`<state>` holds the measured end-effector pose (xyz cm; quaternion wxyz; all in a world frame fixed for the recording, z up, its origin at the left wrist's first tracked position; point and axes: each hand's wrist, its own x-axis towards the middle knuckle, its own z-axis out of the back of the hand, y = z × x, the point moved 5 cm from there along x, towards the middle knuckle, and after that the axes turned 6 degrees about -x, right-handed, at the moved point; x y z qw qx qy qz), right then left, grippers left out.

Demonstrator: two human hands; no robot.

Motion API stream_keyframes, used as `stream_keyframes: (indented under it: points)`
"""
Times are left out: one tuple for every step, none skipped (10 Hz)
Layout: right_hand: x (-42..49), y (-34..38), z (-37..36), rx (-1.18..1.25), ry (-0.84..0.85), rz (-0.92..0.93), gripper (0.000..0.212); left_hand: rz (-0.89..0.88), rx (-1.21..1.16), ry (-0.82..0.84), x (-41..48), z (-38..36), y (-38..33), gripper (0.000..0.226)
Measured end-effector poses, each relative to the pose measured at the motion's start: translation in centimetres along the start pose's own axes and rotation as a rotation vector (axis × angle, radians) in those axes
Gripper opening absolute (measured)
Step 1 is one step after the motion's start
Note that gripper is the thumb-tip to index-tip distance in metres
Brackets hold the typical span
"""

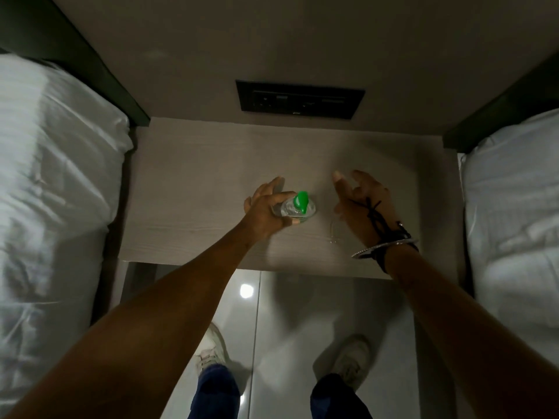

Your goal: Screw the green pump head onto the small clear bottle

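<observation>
A small clear bottle [289, 210] stands on the pale wooden bedside table [193, 189], seen from above. The green pump head [301, 201] sits on top of the bottle. My left hand [266, 210] wraps around the bottle from the left, thumb at its near side. My right hand [360, 204] hovers a short way to the right of the bottle, fingers spread and holding nothing. A bangle and a dark cord are on the right wrist. A thin clear tube-like item [332, 235] lies on the table under the right hand; I cannot tell what it is.
Beds with white sheets flank the table, one at the left [54, 176] and one at the right [514, 207]. A black socket panel [299, 99] is on the wall behind the table. A glossy tiled floor [287, 313] and my shoes lie below the table's front edge.
</observation>
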<state>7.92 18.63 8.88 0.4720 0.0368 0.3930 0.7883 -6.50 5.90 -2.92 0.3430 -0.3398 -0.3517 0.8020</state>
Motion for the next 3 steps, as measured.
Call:
stream_keyframes:
  points:
    - [-0.65,-0.45,1.37,0.026,-0.019,-0.008,0.058,0.015,0.079,0.043,0.74,0.14,0.21,0.065]
    - [-1.45,-0.79,2.05,0.003,-0.001,-0.048,0.063,0.009,0.135,0.088,0.71,0.14,-0.21,0.068]
    - [-1.30,-1.13,2.34,-0.092,-0.029,-0.055,0.069,-0.012,0.126,0.108,0.86,0.52,-0.12,0.079]
